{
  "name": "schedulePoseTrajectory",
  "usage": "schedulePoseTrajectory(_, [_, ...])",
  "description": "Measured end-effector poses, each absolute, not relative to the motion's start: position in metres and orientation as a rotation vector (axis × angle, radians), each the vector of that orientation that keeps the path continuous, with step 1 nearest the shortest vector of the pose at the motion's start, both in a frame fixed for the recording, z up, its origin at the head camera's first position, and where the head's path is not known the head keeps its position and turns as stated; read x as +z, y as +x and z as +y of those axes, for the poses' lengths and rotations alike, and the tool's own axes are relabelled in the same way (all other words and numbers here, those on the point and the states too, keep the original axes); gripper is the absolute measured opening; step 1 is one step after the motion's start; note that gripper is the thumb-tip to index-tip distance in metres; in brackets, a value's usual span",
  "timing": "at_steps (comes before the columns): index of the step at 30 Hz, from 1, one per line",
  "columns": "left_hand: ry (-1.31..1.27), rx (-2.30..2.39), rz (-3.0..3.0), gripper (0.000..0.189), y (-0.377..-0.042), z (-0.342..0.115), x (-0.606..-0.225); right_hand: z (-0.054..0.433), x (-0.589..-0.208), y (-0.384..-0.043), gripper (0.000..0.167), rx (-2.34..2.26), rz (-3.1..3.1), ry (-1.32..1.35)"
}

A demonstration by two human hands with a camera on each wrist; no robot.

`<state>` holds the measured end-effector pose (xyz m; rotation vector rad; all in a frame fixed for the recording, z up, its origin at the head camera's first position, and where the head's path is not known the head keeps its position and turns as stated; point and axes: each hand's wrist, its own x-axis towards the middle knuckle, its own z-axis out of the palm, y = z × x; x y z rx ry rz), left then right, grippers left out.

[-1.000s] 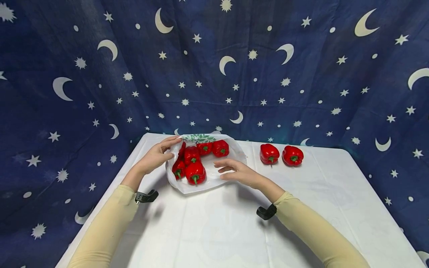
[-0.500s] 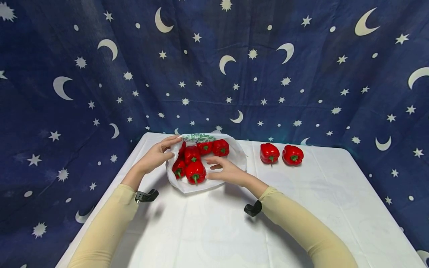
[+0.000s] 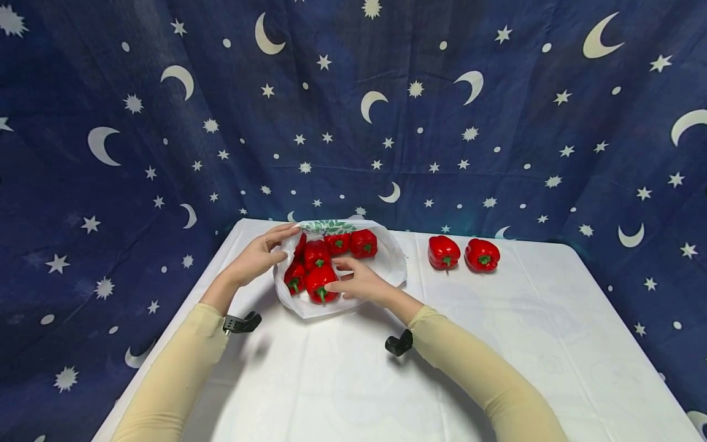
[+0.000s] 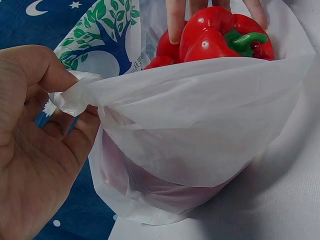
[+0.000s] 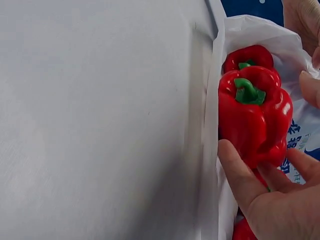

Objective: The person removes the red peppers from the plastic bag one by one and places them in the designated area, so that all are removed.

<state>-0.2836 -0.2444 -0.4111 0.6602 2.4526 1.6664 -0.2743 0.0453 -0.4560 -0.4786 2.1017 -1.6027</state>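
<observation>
My left hand (image 4: pixel 45 130) pinches the twisted corner of a white plastic bag (image 4: pixel 190 135), printed with a green-and-blue tree, and holds its mouth up. Several red bell peppers with green stems lie inside. At the bag's front, my right hand (image 3: pixel 361 283) has thumb and fingers on either side of the front bell pepper (image 3: pixel 320 282). From the right wrist, the thumb lies against this bell pepper (image 5: pixel 250 117) by the bag's rim, the other fingers at its far side. Another bell pepper (image 3: pixel 316 253) sits just behind it, and one more (image 3: pixel 363 244) lies toward the back.
Two more red bell peppers stand outside the bag: one bell pepper (image 3: pixel 444 253) right of it, another bell pepper (image 3: pixel 482 255) farther right. A white cloth covers the table (image 3: pixel 353 380). Behind hangs a dark blue curtain (image 3: pixel 331 104) with moons and stars.
My right hand has moved left inside the bag's mouth, from beside the front bell pepper onto it, thumb and fingers closing in around it. My left hand stays on the bag's edge.
</observation>
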Motion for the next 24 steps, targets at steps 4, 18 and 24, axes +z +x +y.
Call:
schedulePoseTrajectory(4, [0.666,1.660,2.463,0.059,-0.283,-0.245,-0.411,0.037,-0.458,-0.276,0.076,-1.636,2.084,-0.414])
schedulePoseTrajectory(18, [0.669,1.665,2.457,0.060,-0.283,-0.246,-0.412,0.024,-0.464,-0.279,0.077,-1.618,2.137,-0.360])
schedulePoseTrajectory(24, [0.653,1.667,2.467,0.060,-0.280,-0.245,-0.411,0.023,-0.465,-0.278,0.077,-1.634,2.137,-0.362])
